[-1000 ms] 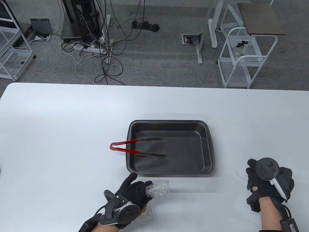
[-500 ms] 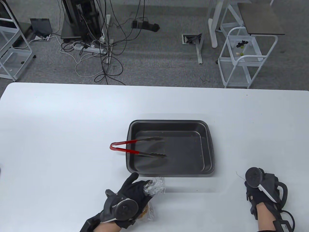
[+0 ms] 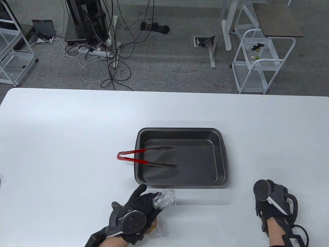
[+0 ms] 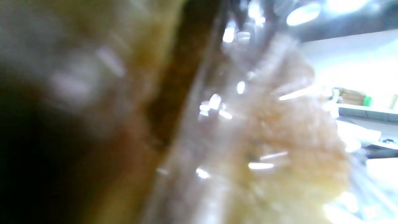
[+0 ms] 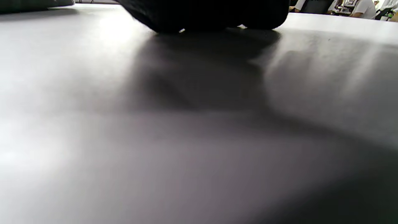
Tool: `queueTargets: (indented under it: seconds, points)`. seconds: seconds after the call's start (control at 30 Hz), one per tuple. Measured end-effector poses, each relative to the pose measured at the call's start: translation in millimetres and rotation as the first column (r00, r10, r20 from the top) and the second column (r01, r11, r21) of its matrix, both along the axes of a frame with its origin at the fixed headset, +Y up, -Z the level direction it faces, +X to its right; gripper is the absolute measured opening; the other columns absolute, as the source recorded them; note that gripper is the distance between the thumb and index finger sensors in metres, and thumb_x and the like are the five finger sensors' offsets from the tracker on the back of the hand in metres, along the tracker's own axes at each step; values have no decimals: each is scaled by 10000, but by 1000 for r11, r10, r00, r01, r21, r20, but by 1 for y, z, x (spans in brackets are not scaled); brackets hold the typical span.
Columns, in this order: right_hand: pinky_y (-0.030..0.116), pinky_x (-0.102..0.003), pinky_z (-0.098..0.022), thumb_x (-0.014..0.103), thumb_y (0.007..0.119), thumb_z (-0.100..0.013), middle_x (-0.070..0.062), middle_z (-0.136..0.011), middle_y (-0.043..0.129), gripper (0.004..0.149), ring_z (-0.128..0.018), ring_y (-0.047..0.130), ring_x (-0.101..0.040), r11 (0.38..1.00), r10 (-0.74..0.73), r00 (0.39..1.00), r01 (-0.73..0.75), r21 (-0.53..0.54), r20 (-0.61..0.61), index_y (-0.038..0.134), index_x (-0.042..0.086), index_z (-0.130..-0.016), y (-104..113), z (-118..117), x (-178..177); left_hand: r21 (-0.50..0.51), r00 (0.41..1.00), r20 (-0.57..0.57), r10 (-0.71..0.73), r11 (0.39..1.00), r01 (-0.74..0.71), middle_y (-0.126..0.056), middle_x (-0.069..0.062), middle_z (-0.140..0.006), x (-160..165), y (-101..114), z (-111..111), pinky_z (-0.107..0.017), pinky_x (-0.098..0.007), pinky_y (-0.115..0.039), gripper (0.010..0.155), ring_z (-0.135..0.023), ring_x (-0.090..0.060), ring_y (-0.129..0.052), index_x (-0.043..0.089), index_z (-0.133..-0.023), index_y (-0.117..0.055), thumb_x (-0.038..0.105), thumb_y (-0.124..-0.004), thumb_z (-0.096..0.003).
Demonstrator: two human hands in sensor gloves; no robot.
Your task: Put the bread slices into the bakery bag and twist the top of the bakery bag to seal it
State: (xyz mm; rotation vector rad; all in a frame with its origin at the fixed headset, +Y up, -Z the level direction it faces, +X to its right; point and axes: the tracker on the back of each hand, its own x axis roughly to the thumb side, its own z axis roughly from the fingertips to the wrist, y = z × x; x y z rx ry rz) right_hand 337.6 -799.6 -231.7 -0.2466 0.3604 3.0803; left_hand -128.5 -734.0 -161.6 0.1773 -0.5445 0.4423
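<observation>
Clear bakery bag (image 3: 164, 199) stays gripped by left hand (image 3: 140, 203); right hand (image 3: 270, 203) has lowered, grasp unclear.

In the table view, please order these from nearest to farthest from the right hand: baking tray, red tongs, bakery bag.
From the right hand:
1. Baking tray, up-left.
2. Bakery bag, left, held by the left hand.
3. Red tongs, farther left, across the tray's rim.

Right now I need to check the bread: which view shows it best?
The left wrist view: the bread fills it, blurred, behind clear plastic. The table view shows only a sliver under the left hand. The right wrist view shows none.
</observation>
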Motion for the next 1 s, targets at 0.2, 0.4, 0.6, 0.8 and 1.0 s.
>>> queueTargets:
  seconds: [0.2, 0.4, 0.6, 0.8, 1.0]
  points:
    - [414, -753, -635, 252, 812, -437, -327, -1003, 585, 477, -856, 626, -579, 948, -302, 953, 301, 104, -13, 788, -120, -736, 39, 9, -32, -92, 991, -18, 134, 987, -135, -988, 107, -838, -11, -4, -7, -879, -511, -525, 493, -866, -159, -1008, 255, -958, -742, 525, -702, -547]
    - [431, -753, -618, 225, 826, -433, -367, -971, 616, 458, -834, 638, -596, 770, -635, 758, 635, -52, -150, 826, -159, -684, 78, 34, -120, -143, 978, -48, 201, 968, -206, -846, 37, -950, -14, -6, -9, -872, -602, -381, 497, -943, -255, -782, 306, -964, -768, 540, -727, -527]
    - [437, -752, -608, 223, 821, -437, -364, -972, 615, 451, -827, 639, -602, 706, -708, 675, 675, -215, -208, 837, -165, -667, 90, 52, -207, -142, 972, -70, 223, 963, -231, -837, 25, -793, -15, -2, -7, -849, -599, -445, 503, -755, -202, -802, 266, -932, -828, 542, -764, -516]
    - [442, -749, -601, 220, 820, -431, -363, -961, 620, 442, -823, 639, -599, 705, -707, 692, 669, -237, -148, 851, -172, -635, 84, 44, -258, -138, 957, -123, 263, 950, -279, -929, 94, -767, -19, -4, -7, -841, -560, -533, 509, -736, -143, -914, 280, -906, -868, 555, -795, -484]
    - [412, -750, -608, 201, 808, -433, -365, -977, 579, 433, -843, 597, -604, 570, -812, 576, 746, -345, -96, 843, -180, -637, 81, 30, -284, -137, 953, -120, 278, 946, -294, -972, 123, -773, -22, -4, -7, -829, -534, -583, 513, -728, -114, -977, 288, -901, -885, 557, -788, -475]
